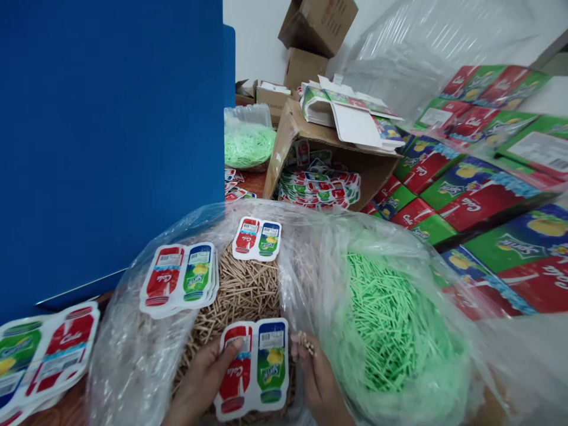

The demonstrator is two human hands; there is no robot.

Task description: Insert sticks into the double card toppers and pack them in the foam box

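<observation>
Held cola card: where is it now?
In the head view, the cola card is bottom centre, over the brown sticks, gripped by the left hand, just left of the right hand.

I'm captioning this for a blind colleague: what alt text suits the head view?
A person's left hand holds a printed card and the right hand a small bundle of sticks, over bagged brown sticks, with bagged green sticks beside them.

Legible: "Cola" on the red jar and "Sprite" on the blue-green jar of the held card (254, 373); same words on card stack (180, 278) and stacked boxes (470, 189). Upper carton (326, 23) print: illegible.
</observation>
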